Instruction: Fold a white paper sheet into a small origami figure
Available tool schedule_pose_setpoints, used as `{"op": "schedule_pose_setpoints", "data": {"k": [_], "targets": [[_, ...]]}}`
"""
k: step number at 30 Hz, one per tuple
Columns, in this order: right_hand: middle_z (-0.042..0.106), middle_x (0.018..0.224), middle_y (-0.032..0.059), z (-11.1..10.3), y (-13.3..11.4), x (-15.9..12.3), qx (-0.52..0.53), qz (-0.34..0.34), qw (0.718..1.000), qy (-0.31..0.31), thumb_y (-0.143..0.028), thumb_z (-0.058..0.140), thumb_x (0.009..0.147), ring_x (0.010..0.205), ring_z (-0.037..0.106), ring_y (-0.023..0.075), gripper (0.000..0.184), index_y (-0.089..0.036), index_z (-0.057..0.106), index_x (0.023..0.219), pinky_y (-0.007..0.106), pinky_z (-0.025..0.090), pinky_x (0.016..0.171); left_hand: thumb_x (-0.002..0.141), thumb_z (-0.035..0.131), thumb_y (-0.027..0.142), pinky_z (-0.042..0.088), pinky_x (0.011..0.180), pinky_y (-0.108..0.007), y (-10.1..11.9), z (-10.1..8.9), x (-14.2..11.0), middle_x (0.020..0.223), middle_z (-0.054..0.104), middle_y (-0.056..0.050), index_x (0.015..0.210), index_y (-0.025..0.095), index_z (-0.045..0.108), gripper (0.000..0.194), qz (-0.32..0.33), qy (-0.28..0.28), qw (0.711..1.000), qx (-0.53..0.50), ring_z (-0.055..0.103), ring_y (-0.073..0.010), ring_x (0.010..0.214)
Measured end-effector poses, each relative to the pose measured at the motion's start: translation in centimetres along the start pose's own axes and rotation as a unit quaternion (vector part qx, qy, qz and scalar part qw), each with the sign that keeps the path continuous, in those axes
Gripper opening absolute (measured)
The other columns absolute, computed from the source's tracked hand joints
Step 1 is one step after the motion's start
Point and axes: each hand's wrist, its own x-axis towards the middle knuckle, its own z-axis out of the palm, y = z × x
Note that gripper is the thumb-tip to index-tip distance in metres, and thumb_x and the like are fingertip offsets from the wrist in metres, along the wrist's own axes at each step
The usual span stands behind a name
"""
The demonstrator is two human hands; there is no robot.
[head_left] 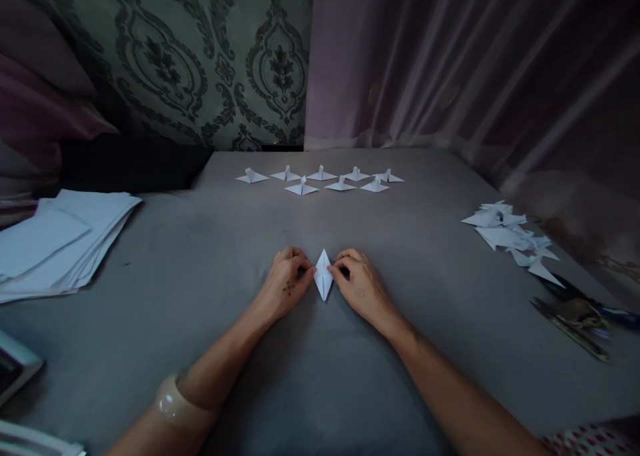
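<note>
A small diamond-shaped piece of folded white paper (325, 279) lies in front of me, its long points facing away and toward me, with a crease line down its middle. My left hand (290, 276) pinches its left corner between thumb and index finger. On the opposite side, my right hand (357, 279) grips the right corner in the same way. The other fingers of both hands are curled under and partly hidden. Further back stand several finished-looking folded paper figures (303, 188) in two rows, each with flat pointed sides and a raised middle.
Stacked white paper sheets (70, 243) lie at the left, near a black cloth (135, 166). At the right is a pile of folded white paper pieces (510, 233), with pencil-like tools (570, 329) nearer me. A grey cloth (210, 223) covers the surface; a curtain (380, 63) hangs behind.
</note>
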Motion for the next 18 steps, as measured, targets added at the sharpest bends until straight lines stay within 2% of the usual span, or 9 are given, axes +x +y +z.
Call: {"op": "schedule_pose_setpoints", "data": {"k": [8,11,13,15,18], "targets": [[0.061,0.095,0.0064,0.2,0.3,-0.1,-0.034,-0.021,0.999,-0.004,-0.025,0.057,0.086,0.09,0.058,0.0193,0.013,-0.018,0.063,0.077,0.034,0.044,0.084,0.082,0.059,0.023,0.045,0.083,-0.036,-0.5,0.3,-0.1,0.091,0.056,-0.006,0.075,0.016,0.063,0.01,0.016,0.008,1.0,0.008,0.053,-0.02,0.089],[0.061,0.095,0.0063,0.2,0.4,-0.1,-0.037,-0.027,0.999,-0.005,-0.025,0.058,0.086,0.09,0.058,0.0194,0.012,-0.018,0.063,0.077,0.034,0.045,0.083,0.084,0.058,0.023,0.046,0.081,-0.035,-0.4,0.4,-0.3,0.092,0.056,-0.006,0.086,0.016,0.061,0.008,0.039,0.019,0.998,0.04,0.053,-0.0196,0.087],[0.061,0.095,0.0061,0.2,0.4,0.0,-0.034,-0.031,0.999,-0.005,-0.025,0.058,0.086,0.09,0.058,0.0195,0.012,-0.018,0.062,0.077,0.034,0.045,0.084,0.089,0.052,0.021,0.046,0.081,-0.034,0.0,0.3,-0.5,0.097,0.056,-0.007,0.096,0.016,0.059,0.012,0.078,0.019,0.994,0.074,0.051,-0.0195,0.09],[0.061,0.095,0.0062,0.2,0.3,0.0,-0.029,-0.034,0.999,-0.006,-0.025,0.058,0.086,0.09,0.058,0.0196,0.011,-0.018,0.062,0.077,0.034,0.045,0.083,0.092,0.045,0.017,0.047,0.083,-0.033,0.8,0.1,-0.8,0.103,0.057,-0.007,0.102,0.016,0.059,0.017,0.128,-0.003,0.985,0.117,0.05,-0.0193,0.093],[0.061,0.092,0.006,0.0,0.2,0.0,-0.02,-0.028,0.999,0.0,-0.025,0.06,0.084,0.088,0.058,0.0196,0.011,-0.018,0.06,0.076,0.033,0.045,0.082,0.092,0.042,0.012,0.049,0.081,-0.033,2.2,-0.1,-1.5,0.1,0.059,-0.007,0.104,0.014,0.059,0.021,0.172,-0.077,0.961,0.202,0.051,-0.0199,0.091]]}}
